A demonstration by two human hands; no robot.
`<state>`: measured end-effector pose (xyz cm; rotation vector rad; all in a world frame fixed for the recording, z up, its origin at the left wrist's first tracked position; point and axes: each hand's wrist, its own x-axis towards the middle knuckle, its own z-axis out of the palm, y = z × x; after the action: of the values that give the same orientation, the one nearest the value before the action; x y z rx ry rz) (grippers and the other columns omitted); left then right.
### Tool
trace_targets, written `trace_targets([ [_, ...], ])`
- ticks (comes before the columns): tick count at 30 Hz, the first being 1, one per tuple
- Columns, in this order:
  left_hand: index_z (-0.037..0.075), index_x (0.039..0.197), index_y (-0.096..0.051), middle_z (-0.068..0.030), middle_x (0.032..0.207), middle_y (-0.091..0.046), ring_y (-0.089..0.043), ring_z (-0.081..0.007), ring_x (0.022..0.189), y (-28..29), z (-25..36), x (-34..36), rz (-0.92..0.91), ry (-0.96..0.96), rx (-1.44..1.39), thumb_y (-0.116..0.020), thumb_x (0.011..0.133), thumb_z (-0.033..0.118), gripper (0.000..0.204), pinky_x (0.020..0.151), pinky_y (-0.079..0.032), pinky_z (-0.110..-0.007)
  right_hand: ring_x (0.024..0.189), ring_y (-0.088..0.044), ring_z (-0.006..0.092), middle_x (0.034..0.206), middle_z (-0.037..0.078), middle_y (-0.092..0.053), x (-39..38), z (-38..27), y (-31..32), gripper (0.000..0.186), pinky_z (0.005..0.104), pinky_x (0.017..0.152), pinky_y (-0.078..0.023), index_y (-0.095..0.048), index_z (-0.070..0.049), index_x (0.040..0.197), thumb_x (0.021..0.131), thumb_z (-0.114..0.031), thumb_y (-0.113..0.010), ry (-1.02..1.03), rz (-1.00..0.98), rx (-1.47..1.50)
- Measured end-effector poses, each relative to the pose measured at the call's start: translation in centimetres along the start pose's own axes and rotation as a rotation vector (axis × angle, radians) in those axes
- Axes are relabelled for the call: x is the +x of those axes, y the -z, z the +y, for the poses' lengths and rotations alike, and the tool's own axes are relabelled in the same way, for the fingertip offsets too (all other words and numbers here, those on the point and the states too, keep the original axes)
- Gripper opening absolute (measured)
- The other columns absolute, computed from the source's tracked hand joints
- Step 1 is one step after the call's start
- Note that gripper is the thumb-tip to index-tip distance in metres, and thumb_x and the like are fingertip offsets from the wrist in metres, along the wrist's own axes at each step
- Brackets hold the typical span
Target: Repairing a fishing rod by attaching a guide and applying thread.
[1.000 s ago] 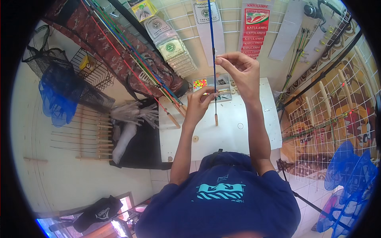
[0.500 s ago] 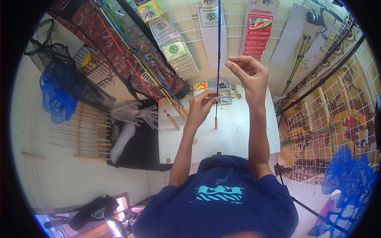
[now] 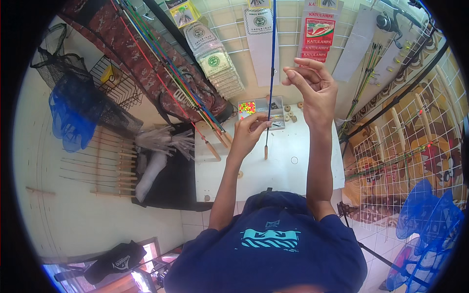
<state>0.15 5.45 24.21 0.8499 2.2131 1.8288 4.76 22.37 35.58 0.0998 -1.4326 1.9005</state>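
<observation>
A thin blue fishing rod (image 3: 272,53) rises in front of me, its wooden handle (image 3: 266,152) low over the white table (image 3: 308,178). My left hand (image 3: 248,134) pinches the lower shaft between thumb and fingers. Right of the rod, my right hand (image 3: 318,95) is raised with fingers curled and thumb brought toward the index finger. Whatever it may hold is too fine to make out. Behind my left hand lies a grey compartment tray (image 3: 262,104) with bright beads (image 3: 247,107) and small parts in it.
Several rods with wooden handles (image 3: 211,150) lean at the left beside a camouflage rod bag (image 3: 146,68). Small wooden discs (image 3: 288,113) lie right of the tray. Packets (image 3: 215,61) hang on the back wire grid. Blue nets (image 3: 425,219) hang at the right.
My right hand has shifted slightly right, with its fingers loosening a little. The rod's upper part has leaned slightly right. My left hand keeps its place on the shaft.
</observation>
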Motion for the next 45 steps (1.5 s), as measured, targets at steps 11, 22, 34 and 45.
trace_targets([
  [11, 0.002, 0.12, -0.054, -0.0013, 0.089, -0.044, -0.042, -0.0106, 0.081, -1.1, 1.0, 0.9, -0.078, 0.029, -0.456, -0.04, 0.091, 0.01, 0.033, 0.08, -0.037, -0.026, 0.086, -0.065, 0.0117, 0.091, 0.009, -0.071, -2.7, 3.1, 1.7, 0.014, 0.0248, 0.077, -0.052, -0.071, 0.002, 0.096, 0.083, -0.002, -0.072, -0.087, -0.065, -0.144],
  [22, 0.003, 0.109, -0.059, 0.0012, 0.094, -0.057, -0.052, -0.0043, 0.088, -2.3, 2.2, 1.5, -0.007, -0.079, -0.362, -0.059, 0.097, 0.023, 0.023, 0.08, -0.042, -0.022, 0.09, -0.065, 0.0121, 0.094, 0.01, -0.071, -3.8, 4.1, 1.4, 0.022, 0.0249, 0.082, -0.05, -0.069, 0.001, 0.104, 0.083, -0.003, -0.072, -0.093, -0.016, -0.134],
  [34, 0.008, 0.088, -0.052, 0.0082, 0.076, -0.043, -0.037, -0.0007, 0.067, -2.9, 2.1, 1.5, -0.057, 0.014, -0.384, -0.064, 0.095, 0.022, 0.019, 0.057, -0.03, -0.018, 0.084, -0.056, 0.0065, 0.092, 0.004, -0.066, -2.4, 2.8, -0.3, 0.017, 0.024, 0.079, -0.044, -0.063, -0.004, 0.097, 0.093, -0.02, -0.064, -0.207, -0.016, 0.112],
  [45, 0.009, 0.087, -0.052, 0.0082, 0.076, -0.043, -0.038, 0.0004, 0.066, -3.2, 1.7, 1.7, -0.024, 0.024, -0.388, -0.065, 0.094, 0.02, 0.019, 0.057, -0.031, -0.018, 0.087, -0.055, 0.0068, 0.093, 0.002, -0.062, -2.9, 2.2, 0.0, 0.017, 0.0227, 0.078, -0.044, -0.062, 0.0, 0.103, 0.092, -0.012, -0.066, -0.019, 0.131, -0.066],
])
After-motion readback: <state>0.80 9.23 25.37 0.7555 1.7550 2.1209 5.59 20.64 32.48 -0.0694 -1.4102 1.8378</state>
